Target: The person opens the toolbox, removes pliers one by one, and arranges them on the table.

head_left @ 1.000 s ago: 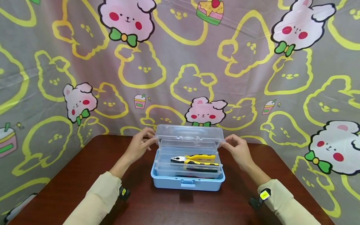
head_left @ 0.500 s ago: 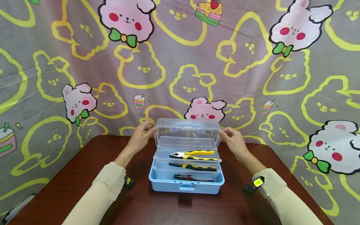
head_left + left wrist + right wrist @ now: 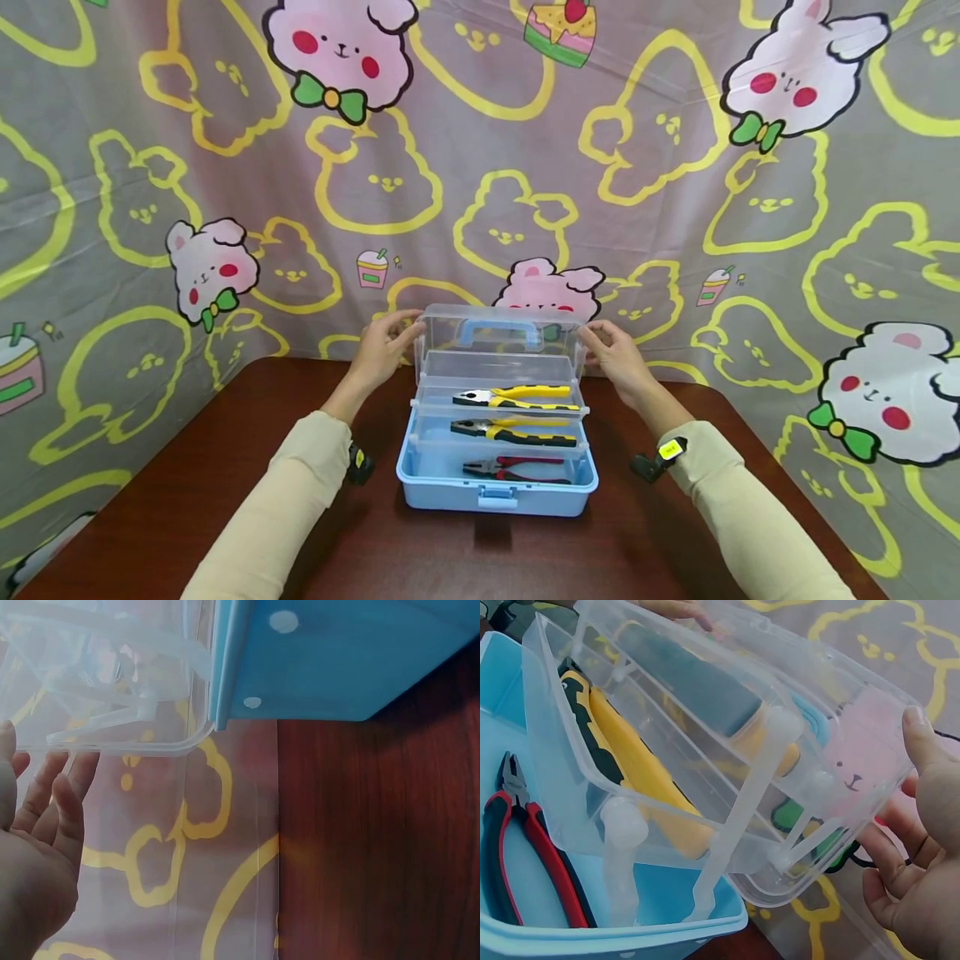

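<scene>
Two hands work at a clear lid (image 3: 498,343) standing raised at the back of a light-blue toolbox (image 3: 450,493). The left hand (image 3: 378,354) pinches the lid's left edge between thumb and fingers, and the right hand (image 3: 618,362) pinches the right edge likewise. A blue handle (image 3: 498,323) shows on the lid. Below it, an upper tray (image 3: 435,398) bears yellow-and-black pliers (image 3: 517,392); a lower tray (image 3: 431,427) bears a second yellow-and-black pair (image 3: 525,435); red-and-black pliers (image 3: 483,468) lie on the floor of the box.

The toolbox sits on a reddish-brown surface (image 3: 247,500), its latch (image 3: 497,497) facing the wearer. That surface is dark and smooth, with wood grain showing in the left wrist view, rounded far corners and a darker patch just in front of the latch. Patterned cloth (image 3: 480,142) rises behind it and along both sides, gray with a pinkish cast toward the middle, creased in places. Yellow rabbit outlines cover it, among white-and-pink rabbit heads with green bows, lidded drink cups and a cake slice. Pale sleeves (image 3: 255,517) reach in from the near side, a small black device (image 3: 360,462) at each wrist.
</scene>
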{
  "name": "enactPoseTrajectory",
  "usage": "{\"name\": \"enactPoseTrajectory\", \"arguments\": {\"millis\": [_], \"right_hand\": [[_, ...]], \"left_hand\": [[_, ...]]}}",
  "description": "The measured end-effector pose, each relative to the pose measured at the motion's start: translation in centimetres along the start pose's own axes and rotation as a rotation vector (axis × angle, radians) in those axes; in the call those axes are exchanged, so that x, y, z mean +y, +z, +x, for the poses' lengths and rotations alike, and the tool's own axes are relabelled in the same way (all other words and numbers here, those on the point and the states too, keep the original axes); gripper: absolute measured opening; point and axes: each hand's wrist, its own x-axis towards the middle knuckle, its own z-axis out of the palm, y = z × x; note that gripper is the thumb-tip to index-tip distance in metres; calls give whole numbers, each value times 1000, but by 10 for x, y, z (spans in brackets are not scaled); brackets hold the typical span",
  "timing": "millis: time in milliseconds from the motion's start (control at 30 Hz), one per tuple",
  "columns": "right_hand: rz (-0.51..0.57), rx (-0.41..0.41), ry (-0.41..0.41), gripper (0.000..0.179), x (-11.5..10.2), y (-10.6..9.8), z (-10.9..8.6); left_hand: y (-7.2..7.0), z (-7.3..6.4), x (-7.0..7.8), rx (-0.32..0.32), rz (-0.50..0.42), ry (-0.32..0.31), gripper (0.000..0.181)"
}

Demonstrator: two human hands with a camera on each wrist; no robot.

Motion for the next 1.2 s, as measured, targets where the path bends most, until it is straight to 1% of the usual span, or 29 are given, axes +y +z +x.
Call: {"name": "enactPoseTrajectory", "arguments": {"millis": [267,367,533,667,733,933,1100,1200], "right_hand": [[10,35,21,55,3,3,3],[17,48,34,57,4,5,4],[34,65,47,53,5,8,7],[53,68,53,51,7,8,9],[53,64,58,53,8,8,10],[76,42,79,62,14,7,12],[100,39,89,60,19,8,14],[103,18,72,58,21,9,14]], "left_hand": [[1,4,-5,-7,5,-14,41],[4,5,-8,-5,8,-32,41],[8,6,-11,8,9,-51,39],[10,6,-14,13,28,-52,40],[11,6,-17,-1,20,-69,41],[13,4,-22,-67,-52,-134,47],[14,5,-26,-105,-97,-168,51],[15,5,-30,-123,-118,-183,52]]}}
